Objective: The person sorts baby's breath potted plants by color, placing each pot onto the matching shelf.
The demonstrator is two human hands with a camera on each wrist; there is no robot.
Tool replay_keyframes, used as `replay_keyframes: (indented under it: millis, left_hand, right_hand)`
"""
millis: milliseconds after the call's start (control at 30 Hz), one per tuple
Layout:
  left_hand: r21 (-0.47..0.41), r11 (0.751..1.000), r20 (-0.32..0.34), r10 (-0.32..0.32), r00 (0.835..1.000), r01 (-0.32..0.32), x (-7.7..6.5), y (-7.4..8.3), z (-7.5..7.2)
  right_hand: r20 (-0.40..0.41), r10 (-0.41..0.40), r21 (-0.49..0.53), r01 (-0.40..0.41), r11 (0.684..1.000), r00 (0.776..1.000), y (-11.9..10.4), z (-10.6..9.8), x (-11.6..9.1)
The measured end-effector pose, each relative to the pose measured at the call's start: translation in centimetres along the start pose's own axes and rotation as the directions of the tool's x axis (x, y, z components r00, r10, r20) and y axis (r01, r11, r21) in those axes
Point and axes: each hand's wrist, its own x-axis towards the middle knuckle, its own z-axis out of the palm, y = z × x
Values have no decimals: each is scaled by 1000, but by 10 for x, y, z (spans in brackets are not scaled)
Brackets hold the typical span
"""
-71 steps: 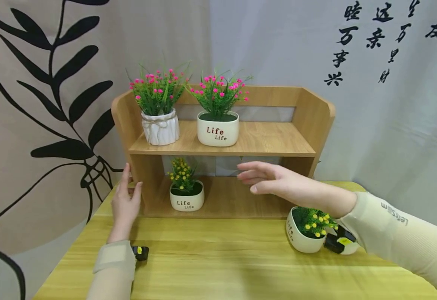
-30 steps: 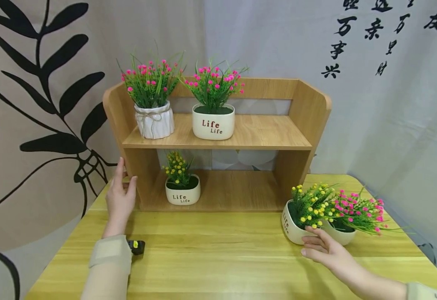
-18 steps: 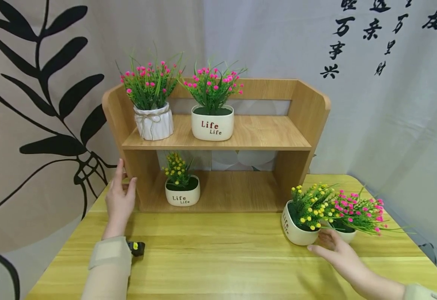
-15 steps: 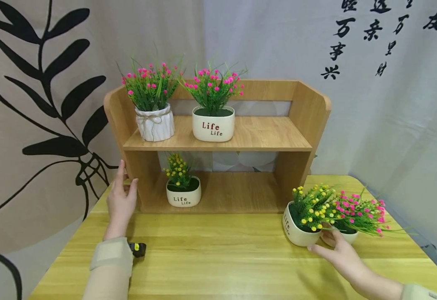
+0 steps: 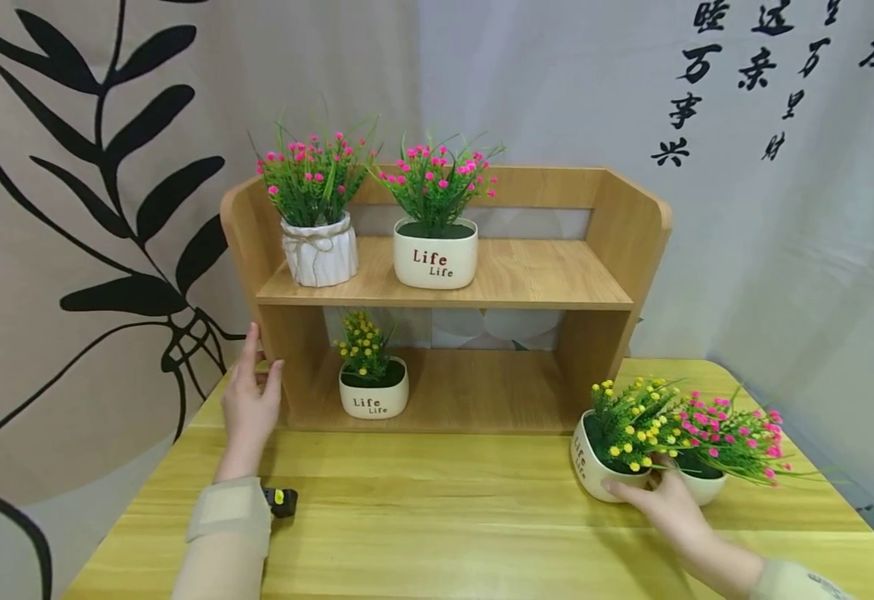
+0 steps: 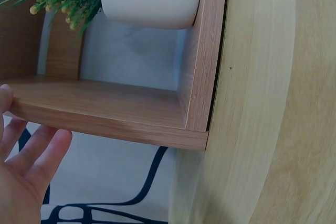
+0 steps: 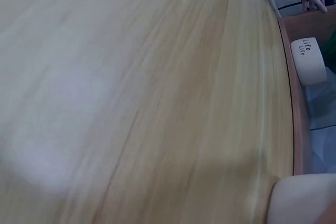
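My right hand (image 5: 665, 504) is at the right of the table, thumb on the front of a white "Life" pot with yellow flowers (image 5: 609, 467) and fingers around its right side, partly hidden by leaves. The pot stands on the table; its white edge also shows low in the right wrist view. Behind it is a pot with pink flowers (image 5: 706, 487). My left hand (image 5: 251, 408) rests at the left side panel of a two-tier wooden shelf (image 5: 444, 302). In the left wrist view its fairly straight fingers (image 6: 50, 156) lie along the panel's outer face, thumb near the front edge.
On the upper tier stand a white pot with a twine bow (image 5: 322, 254) and a "Life" pot (image 5: 435, 258), both with pink flowers. A small "Life" pot with yellow flowers (image 5: 373, 398) is on the lower tier, at left. A printed curtain (image 5: 519, 83) hangs behind.
The right hand has moved from before the shelf down to the right-hand pots, and its fingers have slipped between them to grip the yellow-flowered one. The left hand stays at the panel.
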Motion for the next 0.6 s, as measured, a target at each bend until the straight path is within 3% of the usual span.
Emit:
replay_keyframes:
  millis: [233, 600]
  left_hand:
    - [1, 1000, 0, 10, 1000, -10, 1, 1, 2]
    - [4, 1000, 1, -9, 1000, 9, 0, 2, 0]
  right_hand:
    - [-104, -84, 71, 92, 993, 991, 11, 11, 9]
    - [-194, -105, 59, 118, 991, 975, 22, 24, 20]
